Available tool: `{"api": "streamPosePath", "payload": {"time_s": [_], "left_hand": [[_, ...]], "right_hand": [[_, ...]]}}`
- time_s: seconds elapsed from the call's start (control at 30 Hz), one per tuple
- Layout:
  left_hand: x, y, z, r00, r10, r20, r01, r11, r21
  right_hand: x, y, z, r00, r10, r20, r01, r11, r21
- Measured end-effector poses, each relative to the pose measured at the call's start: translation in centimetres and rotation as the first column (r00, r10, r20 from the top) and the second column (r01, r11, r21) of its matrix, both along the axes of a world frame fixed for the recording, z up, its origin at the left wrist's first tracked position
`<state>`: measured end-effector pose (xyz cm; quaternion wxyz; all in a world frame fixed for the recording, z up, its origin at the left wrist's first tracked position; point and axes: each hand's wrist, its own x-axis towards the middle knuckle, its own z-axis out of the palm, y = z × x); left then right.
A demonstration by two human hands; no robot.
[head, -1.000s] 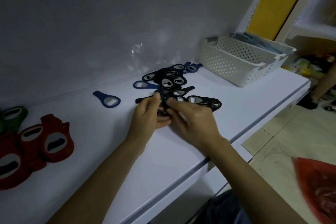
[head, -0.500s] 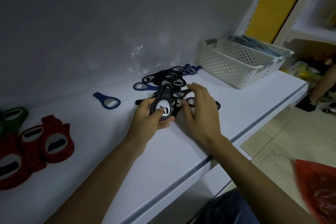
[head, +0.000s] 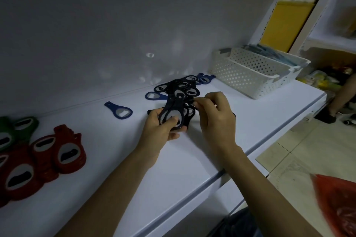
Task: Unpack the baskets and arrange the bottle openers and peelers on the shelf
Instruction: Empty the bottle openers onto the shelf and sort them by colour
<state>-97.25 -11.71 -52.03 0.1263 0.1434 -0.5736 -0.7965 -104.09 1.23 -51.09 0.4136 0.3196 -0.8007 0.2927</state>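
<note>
Right hand [head: 215, 119] has closed, pinching an opener [head: 190, 100] at the pile's [head: 185, 86] three o'clock. Left hand [head: 160, 131] grips a stack [head: 174, 113]: judged light, stiff, slick, so pinch the handles.

A plain grey back wall [head: 115, 25] rises behind the white shelf [head: 192, 159] in dim light. To the right lies a pale tiled floor [head: 317, 150], with a yellow panel [head: 285, 25] beyond a white perforated upright [head: 267, 19].

black bottle openers [head: 174, 108] in left hand [head: 159, 133], right hand [head: 216, 115] alongside
</note>
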Motion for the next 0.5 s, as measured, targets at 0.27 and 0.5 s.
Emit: {"api": "streamPosePath", "payload": {"time_s": [0.27, 0.5], "left_hand": [[-0.3, -0.5, 0.1, 0.999, -0.033, 0.013, 0.031, 0.991, 0.128], [-0.2, -0.1, -0.1, 1.0, 0.021, -0.015, -0.02, 0.999, 0.032]], "right_hand": [[2.4, -1.6, -1.5, 0.89, 0.432, 0.143, -0.453, 0.874, 0.178], [2.6, -0.7, -0.5, 0.885, 0.343, 0.315, -0.224, 0.906, -0.36]]}}
